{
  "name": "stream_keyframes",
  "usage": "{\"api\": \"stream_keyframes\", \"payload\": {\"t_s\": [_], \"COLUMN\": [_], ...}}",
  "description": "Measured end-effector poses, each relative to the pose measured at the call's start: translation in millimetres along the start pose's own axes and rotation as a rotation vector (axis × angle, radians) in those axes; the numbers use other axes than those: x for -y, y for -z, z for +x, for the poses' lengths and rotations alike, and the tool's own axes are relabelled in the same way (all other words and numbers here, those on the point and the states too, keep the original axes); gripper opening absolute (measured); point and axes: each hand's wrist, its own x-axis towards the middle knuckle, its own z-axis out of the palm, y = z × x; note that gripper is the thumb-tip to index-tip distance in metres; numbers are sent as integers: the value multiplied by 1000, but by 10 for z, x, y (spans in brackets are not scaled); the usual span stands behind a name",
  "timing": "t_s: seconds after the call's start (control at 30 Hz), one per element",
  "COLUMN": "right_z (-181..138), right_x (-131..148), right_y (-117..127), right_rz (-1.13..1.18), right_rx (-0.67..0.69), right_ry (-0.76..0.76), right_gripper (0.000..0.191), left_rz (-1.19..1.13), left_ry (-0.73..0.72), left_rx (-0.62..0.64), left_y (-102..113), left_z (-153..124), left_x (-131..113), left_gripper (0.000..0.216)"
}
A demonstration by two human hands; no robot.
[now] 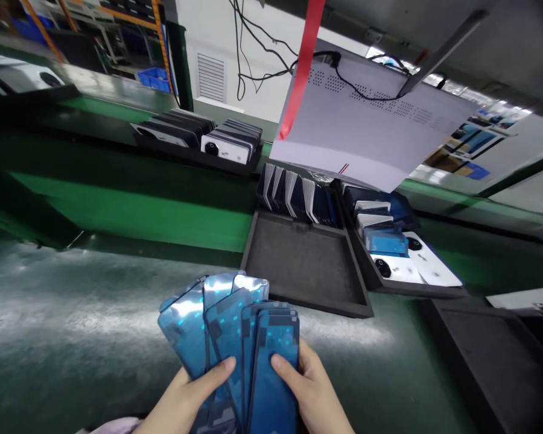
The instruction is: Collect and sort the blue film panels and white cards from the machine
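We hold a fanned stack of blue film-covered phone panels (235, 337) low over the counter (72, 325), just in front of the open black tray (305, 265). Our left hand (185, 401) grips the stack from the left, its fingers (219, 367) clamped on the panels with the thumb pressed across the front of one. Our right hand (314, 392) grips it from the right, fingers closed on the panels, the thumb (283, 367) lying on the face of the frontmost one.

The near part of the black tray is bare foam; at its far end a row of upright panels (294, 193) stands on edge. Just to the right of that tray, a second tray (389, 259) carries more blue panels and white phone backs (416, 265) with camera rings. Beyond the black tray, to the left, a row of dark and white phone backs (199, 135) leans in a long holder. Above the black tray hangs a white sheet (366, 132) with a red ribbon (301, 66) beside it.
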Motion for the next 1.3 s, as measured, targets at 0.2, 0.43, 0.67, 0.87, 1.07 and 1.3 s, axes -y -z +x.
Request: {"api": "stream_keyframes", "payload": {"t_s": [0.2,0.43,0.67,0.87,1.07,1.3], "right_z": [32,73,68,116,69,-9], "right_x": [75,7,-48,76,-12,-249], "right_y": [77,117,50,340,301,-89], "right_rz": [29,177,268,317,288,73], "right_rx": [-31,-143,-222,-375,-322,-203], "right_ry": [3,21,22,113,97,117], "right_gripper": [47,42,42,42,48,65], "left_rz": [90,167,56,-51,77,125], "left_ry": [-48,-180,16,44,-73,-115], "left_rx": [-27,20,49,147,116,-31], "left_y": [55,24,42,14,31,67], "left_z": [34,-17,-19,-18,30,113], "left_x": [-2,42,25,-73,19,37], "left_gripper": [50,51,45,40,48,50]}}
